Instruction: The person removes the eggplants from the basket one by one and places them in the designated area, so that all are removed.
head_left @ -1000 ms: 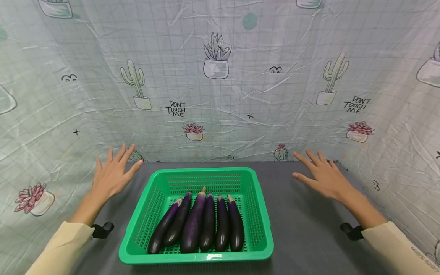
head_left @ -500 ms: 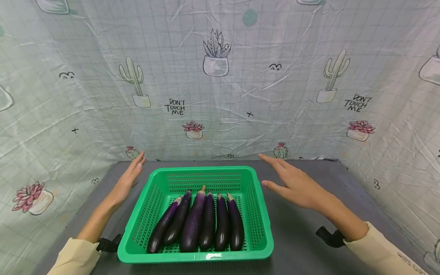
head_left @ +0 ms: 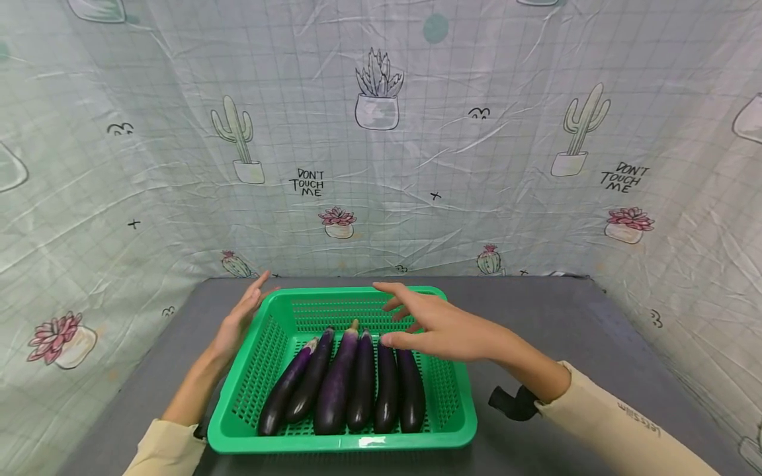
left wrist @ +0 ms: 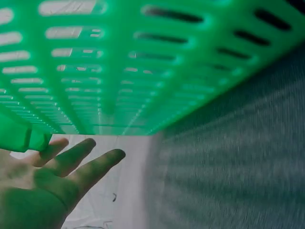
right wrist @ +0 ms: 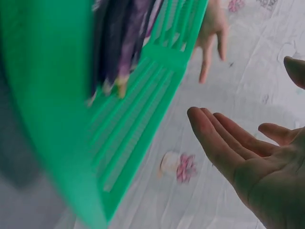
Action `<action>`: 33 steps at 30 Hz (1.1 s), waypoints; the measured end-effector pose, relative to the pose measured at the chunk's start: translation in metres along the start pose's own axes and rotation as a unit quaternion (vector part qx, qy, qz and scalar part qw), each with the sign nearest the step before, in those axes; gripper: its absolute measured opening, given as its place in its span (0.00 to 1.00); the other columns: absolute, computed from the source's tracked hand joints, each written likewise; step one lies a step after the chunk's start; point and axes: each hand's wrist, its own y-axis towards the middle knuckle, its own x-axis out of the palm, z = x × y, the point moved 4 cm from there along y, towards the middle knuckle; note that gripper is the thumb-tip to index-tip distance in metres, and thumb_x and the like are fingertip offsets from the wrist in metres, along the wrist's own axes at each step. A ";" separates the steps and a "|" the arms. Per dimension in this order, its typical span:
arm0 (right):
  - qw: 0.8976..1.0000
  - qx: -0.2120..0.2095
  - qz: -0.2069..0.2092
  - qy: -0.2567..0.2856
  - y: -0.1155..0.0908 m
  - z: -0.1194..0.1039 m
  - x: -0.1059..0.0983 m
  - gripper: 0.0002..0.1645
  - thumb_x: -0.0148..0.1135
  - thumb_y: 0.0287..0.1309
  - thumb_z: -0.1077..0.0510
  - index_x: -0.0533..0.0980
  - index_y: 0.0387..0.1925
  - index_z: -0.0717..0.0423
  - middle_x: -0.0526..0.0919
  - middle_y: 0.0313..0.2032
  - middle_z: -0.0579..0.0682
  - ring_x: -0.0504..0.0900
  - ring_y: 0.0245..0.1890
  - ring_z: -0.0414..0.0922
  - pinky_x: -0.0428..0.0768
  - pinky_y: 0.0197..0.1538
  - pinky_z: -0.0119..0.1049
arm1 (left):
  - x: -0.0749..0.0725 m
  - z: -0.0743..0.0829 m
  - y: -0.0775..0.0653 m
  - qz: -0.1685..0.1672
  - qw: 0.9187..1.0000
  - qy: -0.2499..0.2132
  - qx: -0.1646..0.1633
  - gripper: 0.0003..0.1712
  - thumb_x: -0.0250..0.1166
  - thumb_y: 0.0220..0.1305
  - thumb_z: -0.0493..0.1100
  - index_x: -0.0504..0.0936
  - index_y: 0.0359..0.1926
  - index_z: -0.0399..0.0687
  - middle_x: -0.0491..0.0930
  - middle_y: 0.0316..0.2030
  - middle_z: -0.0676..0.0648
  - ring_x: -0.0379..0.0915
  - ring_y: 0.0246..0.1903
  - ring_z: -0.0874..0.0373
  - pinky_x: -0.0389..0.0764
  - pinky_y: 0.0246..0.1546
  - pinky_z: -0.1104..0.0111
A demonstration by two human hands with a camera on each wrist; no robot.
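Note:
Several dark purple eggplants [head_left: 335, 403] lie side by side in a green slotted plastic basket [head_left: 342, 443], stems toward the back. My right hand [head_left: 437, 327] hovers over the basket's right half, fingers loosely extended and holding nothing, thumb tip overlapping an eggplant's stem end in the head view. Its bare palm [right wrist: 267, 176] shows in the right wrist view, apart from the basket rim. At the left rim is my left hand [head_left: 237, 324], fingers stretched away from me. In the left wrist view its fingers [left wrist: 93, 174] reach along the outside of the slotted wall [left wrist: 114, 62].
The basket stands on a dark grey tabletop [head_left: 536, 324]. A pale curtain [head_left: 411, 158] printed with cacti and "Don't touch me" encloses the back and both sides. A black strap [head_left: 513, 403] sits at my right wrist, by a cream sleeve [head_left: 607, 416].
My right hand has swept left from the table's right side to above the basket. My left hand has turned and moved right to the basket's rim. The basket and eggplants have stayed put.

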 end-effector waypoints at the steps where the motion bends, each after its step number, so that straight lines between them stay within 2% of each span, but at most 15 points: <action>1: 1.000 -0.002 -0.009 0.008 0.004 -0.003 0.003 0.47 0.58 0.74 0.40 0.45 0.83 0.36 0.72 0.70 0.49 0.76 0.68 0.48 0.81 0.64 0.47 | 0.000 -0.001 0.000 0.001 1.000 -0.005 -0.001 0.36 0.31 0.85 0.59 0.30 0.84 0.64 0.38 0.81 0.33 0.61 0.74 0.55 0.77 0.62 0.73; 3: 0.999 -0.008 -0.025 0.026 0.013 -0.008 0.009 0.46 0.58 0.75 0.41 0.46 0.83 0.38 0.73 0.69 0.50 0.78 0.67 0.48 0.81 0.65 0.45 | 0.000 -0.003 0.000 0.004 1.000 -0.003 -0.006 0.36 0.31 0.84 0.60 0.31 0.84 0.64 0.37 0.82 0.35 0.64 0.70 0.62 0.74 0.63 0.75; 5: 0.999 -0.011 -0.038 0.035 0.022 -0.011 0.015 0.45 0.58 0.75 0.42 0.47 0.82 0.38 0.75 0.67 0.49 0.80 0.65 0.46 0.81 0.65 0.41 | 0.000 -0.004 0.001 0.008 1.000 0.010 -0.006 0.36 0.31 0.84 0.59 0.32 0.84 0.62 0.35 0.82 0.38 0.63 0.70 0.60 0.71 0.63 0.77; 9: 0.996 -0.006 -0.065 0.055 0.039 -0.016 0.029 0.43 0.58 0.74 0.42 0.50 0.81 0.35 0.77 0.65 0.46 0.81 0.63 0.39 0.80 0.63 0.35 | -0.002 -0.006 0.003 0.009 0.999 0.042 -0.002 0.36 0.33 0.85 0.56 0.36 0.85 0.58 0.31 0.83 0.43 0.48 0.76 0.58 0.61 0.64 0.81; 11: 0.994 0.001 -0.081 0.071 0.046 -0.017 0.035 0.42 0.58 0.74 0.42 0.51 0.81 0.34 0.76 0.66 0.45 0.82 0.61 0.36 0.80 0.61 0.35 | -0.002 -0.008 0.005 0.002 0.999 0.042 0.004 0.35 0.33 0.85 0.54 0.38 0.85 0.55 0.32 0.83 0.45 0.51 0.75 0.62 0.61 0.64 0.81; 14: 0.989 0.010 -0.106 0.106 0.057 -0.018 0.044 0.41 0.58 0.75 0.43 0.52 0.80 0.34 0.76 0.66 0.46 0.84 0.57 0.36 0.81 0.58 0.34 | -0.002 -0.010 0.006 -0.011 0.999 0.031 0.014 0.34 0.32 0.86 0.52 0.38 0.85 0.49 0.36 0.82 0.41 0.63 0.69 0.70 0.66 0.64 0.82; 16: 0.983 0.015 -0.115 0.139 0.065 -0.018 0.049 0.40 0.58 0.75 0.44 0.52 0.80 0.36 0.76 0.65 0.48 0.85 0.53 0.37 0.83 0.57 0.35 | -0.002 -0.011 0.007 -0.022 0.999 0.019 0.016 0.35 0.32 0.86 0.52 0.37 0.84 0.48 0.35 0.82 0.39 0.71 0.64 0.71 0.72 0.62 0.80; 21: 0.970 0.025 -0.138 0.200 0.087 -0.021 0.068 0.40 0.59 0.75 0.49 0.54 0.80 0.45 0.76 0.65 0.54 0.85 0.52 0.41 0.86 0.57 0.41 | -0.004 -0.013 0.008 -0.026 0.999 0.037 0.008 0.35 0.33 0.86 0.52 0.37 0.85 0.49 0.28 0.82 0.37 0.66 0.65 0.75 0.72 0.61 0.80; 23: 0.967 0.032 -0.146 0.208 0.096 -0.023 0.076 0.40 0.59 0.75 0.50 0.55 0.80 0.46 0.78 0.63 0.54 0.84 0.55 0.44 0.86 0.57 0.42 | -0.006 -0.014 0.007 -0.022 0.998 0.051 0.001 0.35 0.34 0.86 0.53 0.38 0.85 0.50 0.28 0.83 0.38 0.62 0.67 0.73 0.72 0.61 0.80; 24: 0.966 0.038 -0.148 0.211 0.099 -0.024 0.080 0.40 0.59 0.75 0.49 0.55 0.80 0.47 0.79 0.61 0.54 0.84 0.56 0.46 0.86 0.57 0.42 | -0.006 -0.014 0.007 -0.023 0.998 0.056 -0.004 0.35 0.34 0.86 0.53 0.38 0.85 0.51 0.28 0.83 0.39 0.62 0.69 0.68 0.73 0.62 0.78; 26: 0.962 0.049 -0.153 0.222 0.106 -0.025 0.087 0.39 0.60 0.75 0.49 0.55 0.80 0.48 0.81 0.59 0.54 0.84 0.59 0.51 0.86 0.56 0.43 | -0.007 -0.014 0.007 -0.019 0.997 0.074 -0.010 0.35 0.34 0.86 0.53 0.39 0.85 0.52 0.29 0.83 0.40 0.53 0.76 0.57 0.69 0.65 0.73; 28: 0.958 0.061 -0.155 0.233 0.111 -0.025 0.094 0.39 0.60 0.75 0.49 0.56 0.79 0.49 0.82 0.58 0.56 0.83 0.60 0.54 0.87 0.56 0.44 | -0.007 -0.013 0.007 -0.019 0.997 0.079 -0.014 0.35 0.35 0.86 0.53 0.40 0.85 0.52 0.29 0.83 0.42 0.44 0.80 0.43 0.65 0.72 0.60; 30: 0.954 0.072 -0.159 0.245 0.116 -0.025 0.101 0.39 0.60 0.75 0.50 0.56 0.79 0.50 0.82 0.59 0.58 0.84 0.60 0.57 0.87 0.56 0.46 | -0.007 -0.013 0.008 -0.017 0.996 0.090 -0.013 0.34 0.36 0.86 0.52 0.40 0.85 0.52 0.30 0.84 0.42 0.32 0.81 0.35 0.56 0.74 0.46; 32: 0.951 0.080 -0.162 0.252 0.121 -0.025 0.107 0.39 0.60 0.75 0.50 0.57 0.79 0.52 0.81 0.61 0.59 0.85 0.58 0.57 0.87 0.55 0.47 | -0.007 -0.013 0.009 -0.015 0.995 0.094 -0.014 0.34 0.37 0.86 0.51 0.41 0.85 0.52 0.30 0.84 0.43 0.32 0.81 0.32 0.52 0.73 0.36; 33: 0.950 0.085 -0.162 0.254 0.123 -0.024 0.109 0.39 0.60 0.75 0.50 0.57 0.79 0.52 0.81 0.61 0.58 0.85 0.57 0.58 0.87 0.54 0.47 | -0.008 -0.013 0.009 -0.014 0.995 0.095 -0.015 0.34 0.38 0.86 0.50 0.42 0.85 0.53 0.30 0.84 0.43 0.32 0.81 0.32 0.50 0.73 0.34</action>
